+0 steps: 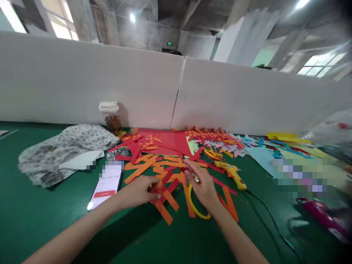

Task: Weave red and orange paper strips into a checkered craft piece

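My left hand (143,191) pinches a small piece woven from red and orange paper strips (162,198), with loose strip ends sticking out toward the right and the front. Just right of it, my right hand (202,183) has its fingers curled over yellow-handled scissors (198,212). A yellow handle loop shows below the palm, while much of the metal part is hidden by the fingers. Loose orange paper strips (141,169) and red ones lie on the green table around both hands.
A phone (106,185) and patterned cloth (68,150) lie left, near a lidded jar (111,117). Red sheets (165,141) and woven paper pieces (209,135) spread behind. Right are a yellow glue gun (232,172) with a black cord, blue paper (260,157) and a purple tool (324,218).
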`<state>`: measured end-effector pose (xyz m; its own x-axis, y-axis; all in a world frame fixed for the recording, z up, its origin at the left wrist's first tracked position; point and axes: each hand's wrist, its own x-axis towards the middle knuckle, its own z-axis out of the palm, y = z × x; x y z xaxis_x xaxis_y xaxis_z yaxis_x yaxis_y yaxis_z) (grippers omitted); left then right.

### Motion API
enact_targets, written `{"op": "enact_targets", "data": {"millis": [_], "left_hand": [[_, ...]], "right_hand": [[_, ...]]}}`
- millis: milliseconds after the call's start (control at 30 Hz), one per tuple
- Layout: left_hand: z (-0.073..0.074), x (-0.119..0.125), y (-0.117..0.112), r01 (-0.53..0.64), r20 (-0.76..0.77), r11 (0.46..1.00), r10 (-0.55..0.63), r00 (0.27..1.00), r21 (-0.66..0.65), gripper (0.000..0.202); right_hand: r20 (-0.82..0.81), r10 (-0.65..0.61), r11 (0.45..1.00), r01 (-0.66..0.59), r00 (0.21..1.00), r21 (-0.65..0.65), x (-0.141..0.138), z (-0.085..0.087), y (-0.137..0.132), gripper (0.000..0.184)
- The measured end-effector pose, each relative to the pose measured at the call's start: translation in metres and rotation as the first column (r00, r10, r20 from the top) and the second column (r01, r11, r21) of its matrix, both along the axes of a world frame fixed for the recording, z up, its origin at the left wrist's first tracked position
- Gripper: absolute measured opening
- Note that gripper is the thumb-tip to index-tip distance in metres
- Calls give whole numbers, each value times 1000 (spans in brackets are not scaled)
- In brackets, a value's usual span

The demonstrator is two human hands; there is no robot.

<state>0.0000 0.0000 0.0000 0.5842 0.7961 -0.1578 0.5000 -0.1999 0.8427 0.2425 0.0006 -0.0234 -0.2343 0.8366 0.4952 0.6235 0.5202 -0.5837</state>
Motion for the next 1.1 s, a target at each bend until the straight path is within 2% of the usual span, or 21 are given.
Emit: {"op": "enact_targets", "data": {"millis": [133, 200, 333, 433, 567, 633, 700, 867, 933, 1000, 1100], "left_hand": [[0, 4, 8, -114, 181, 980, 144, 973, -163, 23], [3, 5, 9, -139, 282, 958, 210, 936, -250, 23], [10, 5, 8, -171, 404, 886, 358, 842, -431, 19], [7, 5, 9, -208, 457, 846, 453, 765, -491, 16], [-1, 4, 11, -267, 451, 812, 526, 721, -519, 19], [-2, 5, 12, -284, 441, 803, 542, 715, -525, 21], [-1, 6, 12, -289, 434, 802, 542, 720, -523, 21], [6, 9, 11, -266, 409, 813, 509, 757, -518, 24], [6, 10, 10, -280, 394, 828, 494, 775, -487, 25], [4, 12, 9, -301, 375, 852, 471, 799, -428, 27], [-3, 17, 6, -294, 372, 892, 416, 830, -343, 27]], "right_hand": [[49, -208, 978, 208, 977, 10, 5, 14, -2, 30], [225, -342, 928, 365, 912, -71, 13, 18, -3, 22], [395, -305, 899, 399, 867, -179, 32, 18, -8, 7], [473, -245, 884, 395, 846, -249, 39, 16, -12, 9], [577, -200, 845, 438, 792, -307, 41, 20, -17, 21], [623, -151, 829, 442, 768, -344, 40, 23, -19, 19], [634, -115, 824, 430, 764, -369, 38, 26, -21, 21], [709, -139, 763, 531, 691, -368, 25, 30, -25, 50], [726, -136, 754, 546, 674, -366, 24, 31, -24, 56], [700, -155, 776, 524, 697, -350, 26, 32, -22, 55], [544, -213, 881, 400, 811, -251, 26, 34, -19, 37]]}}
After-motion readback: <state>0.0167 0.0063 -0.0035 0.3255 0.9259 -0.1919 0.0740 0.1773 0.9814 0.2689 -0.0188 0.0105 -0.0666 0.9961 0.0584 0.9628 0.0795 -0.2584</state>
